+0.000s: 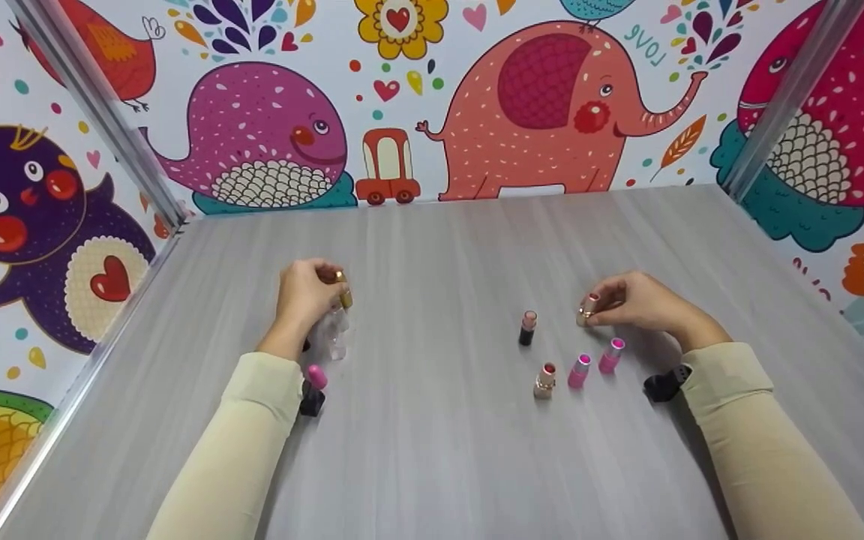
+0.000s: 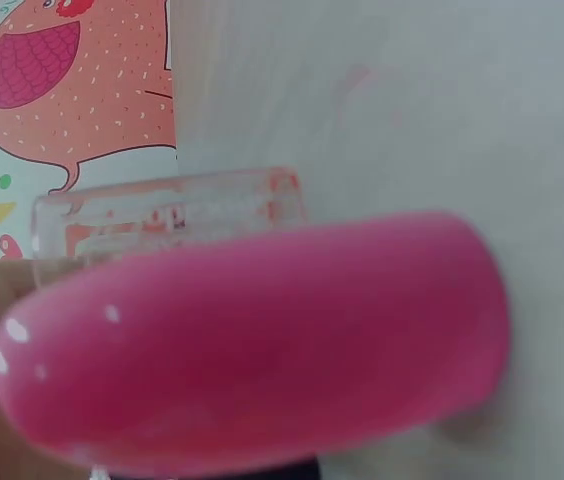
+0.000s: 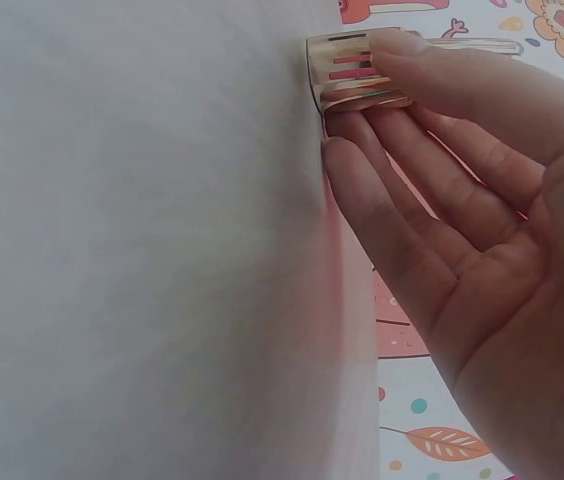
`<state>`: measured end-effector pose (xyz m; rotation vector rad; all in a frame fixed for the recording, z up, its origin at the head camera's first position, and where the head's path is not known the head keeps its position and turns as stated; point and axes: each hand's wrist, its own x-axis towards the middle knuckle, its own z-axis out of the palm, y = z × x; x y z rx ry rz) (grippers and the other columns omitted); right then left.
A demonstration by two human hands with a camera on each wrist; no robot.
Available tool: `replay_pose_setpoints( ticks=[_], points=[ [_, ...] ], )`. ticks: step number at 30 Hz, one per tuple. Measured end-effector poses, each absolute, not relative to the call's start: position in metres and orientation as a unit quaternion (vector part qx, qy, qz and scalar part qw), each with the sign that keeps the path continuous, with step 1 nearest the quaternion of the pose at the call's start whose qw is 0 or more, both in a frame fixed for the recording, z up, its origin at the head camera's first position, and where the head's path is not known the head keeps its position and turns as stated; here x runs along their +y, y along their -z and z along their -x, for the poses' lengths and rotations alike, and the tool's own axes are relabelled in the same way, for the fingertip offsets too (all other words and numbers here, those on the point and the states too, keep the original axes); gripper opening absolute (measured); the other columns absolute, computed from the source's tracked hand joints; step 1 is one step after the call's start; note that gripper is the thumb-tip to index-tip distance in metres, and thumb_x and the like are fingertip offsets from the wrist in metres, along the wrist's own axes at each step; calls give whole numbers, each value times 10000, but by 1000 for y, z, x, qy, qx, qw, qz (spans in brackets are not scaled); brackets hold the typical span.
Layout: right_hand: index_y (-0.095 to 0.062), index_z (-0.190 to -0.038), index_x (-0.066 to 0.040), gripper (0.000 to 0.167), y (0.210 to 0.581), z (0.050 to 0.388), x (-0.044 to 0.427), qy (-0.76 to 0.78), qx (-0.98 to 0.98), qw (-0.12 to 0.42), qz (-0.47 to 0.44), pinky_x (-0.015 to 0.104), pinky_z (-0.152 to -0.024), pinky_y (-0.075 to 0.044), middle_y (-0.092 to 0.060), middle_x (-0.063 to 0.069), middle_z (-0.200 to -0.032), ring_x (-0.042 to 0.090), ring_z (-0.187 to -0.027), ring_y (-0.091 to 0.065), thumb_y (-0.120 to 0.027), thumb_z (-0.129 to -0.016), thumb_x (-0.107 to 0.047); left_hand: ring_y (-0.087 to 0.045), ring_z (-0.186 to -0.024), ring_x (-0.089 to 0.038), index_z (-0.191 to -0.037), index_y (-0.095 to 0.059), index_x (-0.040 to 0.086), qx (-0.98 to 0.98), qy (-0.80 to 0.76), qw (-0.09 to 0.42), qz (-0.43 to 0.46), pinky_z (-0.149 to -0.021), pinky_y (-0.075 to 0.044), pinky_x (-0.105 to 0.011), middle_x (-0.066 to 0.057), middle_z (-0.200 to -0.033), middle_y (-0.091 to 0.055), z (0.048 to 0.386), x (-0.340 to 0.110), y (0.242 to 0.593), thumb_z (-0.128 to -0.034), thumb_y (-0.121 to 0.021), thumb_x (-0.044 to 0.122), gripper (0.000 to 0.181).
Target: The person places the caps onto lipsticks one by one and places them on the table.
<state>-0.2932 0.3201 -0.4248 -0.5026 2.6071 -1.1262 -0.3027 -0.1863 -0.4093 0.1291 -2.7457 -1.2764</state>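
The left hand (image 1: 303,294) has its fingers closed on a thin gold tube (image 1: 344,291), over the left part of the worktop (image 1: 432,450). Some clear caps (image 1: 337,341) stand just beside that hand, on the side that faces the middle. Nearer the person, a pink cap (image 1: 317,376) stands next to the left sleeve (image 1: 214,450). In the left wrist view it looks very big and hides most of the hand.

The right hand (image 1: 638,301) pinches a gold lipstick (image 1: 589,307) between its thumb and fingers, low down by the worktop. The lipstick is upright, with its red tip showing at the top. The other fingers are a little bent.

Near the right hand, four more lipsticks stand up with their tips showing. One is black with a peachy tip (image 1: 527,328), one is gold with a red tip (image 1: 544,381), and two are pink, the front one (image 1: 580,371) near the back one (image 1: 612,356). The wall behind has a painted elephant (image 1: 537,112) and a purple whale (image 1: 259,120).
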Motion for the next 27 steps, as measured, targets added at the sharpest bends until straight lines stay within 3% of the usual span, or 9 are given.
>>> replay_pose_setpoints(
  ticks=[17, 27],
  points=[
    [-797, -1084, -53, 228, 426, 294, 318, 382, 899, 124, 173, 160, -848, -558, -775, 79, -1010, 247, -970, -702, -882, -900, -155, -701, -1063, -338, -1220, -743, -52, -903, 423, 65, -37, -894, -640, -405, -223, -1161, -723, 299, -187, 408, -955, -762, -3, 270],
    [-798, -1098, -61, 236, 425, 293, 318, 379, 901, 124, 170, 157, -850, -556, -774, 75, -1025, 249, -973, -696, -878, -909, -177, -701, -1137, -353, -1239, -737, -50, -902, 417, 107, -29, -1016, -579, -452, -216, -1202, -745, 289, -189, 393, -980, -754, 50, 277]
  ],
)
